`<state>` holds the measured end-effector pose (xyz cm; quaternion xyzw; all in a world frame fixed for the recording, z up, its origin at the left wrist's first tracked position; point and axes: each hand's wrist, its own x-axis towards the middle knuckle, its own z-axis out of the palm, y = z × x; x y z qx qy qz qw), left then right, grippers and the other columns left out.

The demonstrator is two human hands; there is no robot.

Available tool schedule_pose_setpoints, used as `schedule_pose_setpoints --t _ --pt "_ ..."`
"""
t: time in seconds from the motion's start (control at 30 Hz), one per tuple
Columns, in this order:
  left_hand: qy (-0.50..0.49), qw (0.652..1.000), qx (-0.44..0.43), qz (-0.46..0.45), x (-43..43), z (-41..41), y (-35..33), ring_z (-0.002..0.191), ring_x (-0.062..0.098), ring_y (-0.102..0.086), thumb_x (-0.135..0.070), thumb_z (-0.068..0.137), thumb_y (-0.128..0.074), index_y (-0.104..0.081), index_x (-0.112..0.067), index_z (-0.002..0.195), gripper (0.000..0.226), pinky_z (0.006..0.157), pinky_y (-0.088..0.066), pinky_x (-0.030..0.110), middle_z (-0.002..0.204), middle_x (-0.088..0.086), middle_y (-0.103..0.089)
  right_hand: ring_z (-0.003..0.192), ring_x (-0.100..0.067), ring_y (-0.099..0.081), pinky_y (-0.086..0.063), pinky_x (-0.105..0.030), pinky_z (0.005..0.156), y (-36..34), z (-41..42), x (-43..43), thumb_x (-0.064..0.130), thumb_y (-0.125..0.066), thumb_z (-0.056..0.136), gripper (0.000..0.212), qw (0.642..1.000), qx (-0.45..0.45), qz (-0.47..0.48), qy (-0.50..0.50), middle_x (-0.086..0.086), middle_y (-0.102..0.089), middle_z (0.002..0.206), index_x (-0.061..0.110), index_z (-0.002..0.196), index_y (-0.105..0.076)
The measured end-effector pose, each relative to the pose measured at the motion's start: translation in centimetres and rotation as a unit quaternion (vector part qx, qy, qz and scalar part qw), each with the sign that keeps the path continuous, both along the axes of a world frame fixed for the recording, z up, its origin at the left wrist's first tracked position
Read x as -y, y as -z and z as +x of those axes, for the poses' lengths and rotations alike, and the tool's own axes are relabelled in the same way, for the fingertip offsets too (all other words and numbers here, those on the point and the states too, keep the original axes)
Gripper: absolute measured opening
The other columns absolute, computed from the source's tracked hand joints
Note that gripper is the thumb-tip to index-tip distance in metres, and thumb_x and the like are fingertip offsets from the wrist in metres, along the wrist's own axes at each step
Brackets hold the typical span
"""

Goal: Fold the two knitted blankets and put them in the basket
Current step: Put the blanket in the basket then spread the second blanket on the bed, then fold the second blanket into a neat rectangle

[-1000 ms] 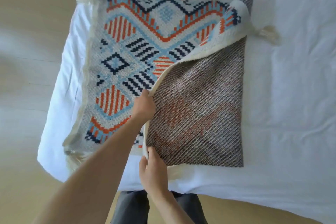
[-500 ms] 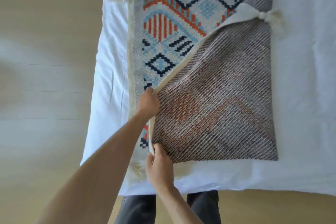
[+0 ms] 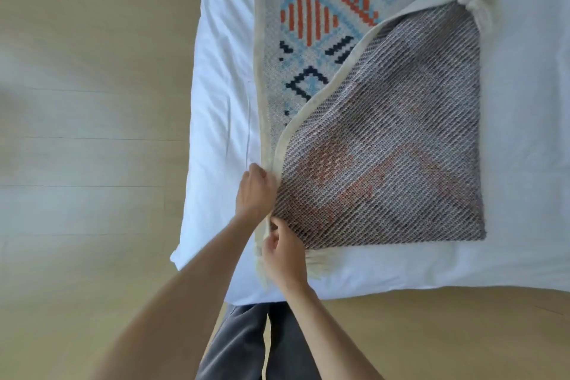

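One knitted blanket (image 3: pixel 385 139) lies on the white bed (image 3: pixel 219 95), its first fold only half made, with the far corner askew and pattern showing beside it. The left hand (image 3: pixel 254 191) and right hand (image 3: pixel 283 251) both pinch the cream border at the near-left edge. No second blanket or basket shows, so I'd say most of the work remains.

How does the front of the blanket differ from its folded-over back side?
The front shows sharp orange, navy and light blue shapes on cream; the back looks grey-brown with only faint orange patches. The front lies flat on the bed; the back is a flap folded across it, covering the right part. Both are sides of the same blanket, edged in cream.
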<state>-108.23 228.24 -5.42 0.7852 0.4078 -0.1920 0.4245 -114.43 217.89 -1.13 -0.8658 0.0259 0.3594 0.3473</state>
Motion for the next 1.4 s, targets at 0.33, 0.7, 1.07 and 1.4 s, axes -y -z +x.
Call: schedule_pose_setpoints --t 0.33,0.7,1.07,1.4 --pt "-0.013 0.982 -0.105 -0.155 3.9 -10.7 -0.1 0.087 0.025 -0.056 -0.031 0.082 -0.061 -0.043 -0.013 0.103 0.033 0.068 -0.046 0.032 0.088 0.002 -0.054 0.109 -0.015 -0.057 -0.044 -0.023 0.095 -0.8 -1.0 5.7 -0.003 -0.043 0.087 0.035 0.999 0.035 -0.020 0.005 -0.002 -0.065 0.114 0.009 0.114 -0.062" --pt "0.107 0.977 -0.180 0.038 -0.2 -14.3 -6.4 0.110 0.032 -0.049 -0.013 0.084 -0.048 -0.047 -0.008 0.118 0.035 0.093 -0.044 0.046 0.119 0.013 -0.046 0.102 -0.013 -0.055 -0.040 -0.020 0.082 -4.8 -2.3 9.3 0.010 -0.044 0.092 0.025 0.998 -0.012 -0.036 -0.048 0.000 -0.062 0.115 0.012 0.112 -0.059" --pt "-0.091 0.987 -0.072 -0.110 -3.9 -19.2 -14.9 0.074 0.023 -0.058 -0.013 0.084 -0.050 -0.056 -0.015 0.084 0.007 0.071 -0.045 0.034 0.086 0.009 -0.064 0.087 -0.012 -0.051 -0.036 -0.023 0.069 -11.0 -2.5 5.5 0.015 -0.046 0.092 0.016 0.995 -0.026 -0.027 -0.091 0.007 -0.057 0.093 0.017 0.099 -0.060" --pt "-0.045 0.993 -0.069 -0.090 -19.0 -25.0 -15.2 0.082 0.024 -0.060 -0.015 0.087 -0.050 -0.056 -0.018 0.085 0.007 0.076 -0.050 0.034 0.085 0.003 -0.062 0.092 -0.017 -0.054 -0.038 -0.026 0.070 -12.2 -4.9 -9.9 0.019 -0.040 0.094 0.024 0.983 -0.043 -0.090 -0.157 0.001 -0.062 0.102 0.013 0.105 -0.061"
